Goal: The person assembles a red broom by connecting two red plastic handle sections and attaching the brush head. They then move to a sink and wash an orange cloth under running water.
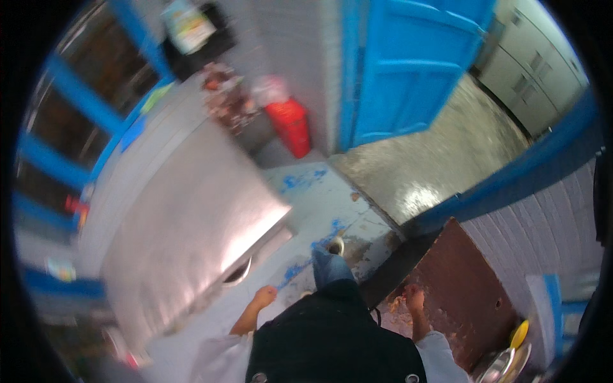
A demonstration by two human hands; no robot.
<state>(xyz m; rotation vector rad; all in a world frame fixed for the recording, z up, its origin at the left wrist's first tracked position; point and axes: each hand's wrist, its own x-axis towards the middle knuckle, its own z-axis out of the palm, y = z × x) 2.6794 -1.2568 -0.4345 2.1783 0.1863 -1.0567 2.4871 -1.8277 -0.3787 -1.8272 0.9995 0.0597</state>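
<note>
My left hand (265, 295) hangs in front of me with its fingers curled, near the front edge of a shiny steel-topped table (185, 217). Nothing shows in it. On the other side my right hand (414, 297) is closed too, with nothing visible in it. It appears in front of a worn brown board (463, 281); I cannot tell whether it touches the board. Below me, a dark apron (332, 338) covers my front, and one jeans leg (331, 268) steps forward on the grey floor. Motion blur softens the fingers.
An open blue door (415, 70) stands beyond a doorway with a shiny floor (440, 153). White cabinets (533, 60) are at the far right. A red bin (290, 124) stands by the wall. Metal bowls (498, 367) and a yellow utensil (520, 333) sit at lower right.
</note>
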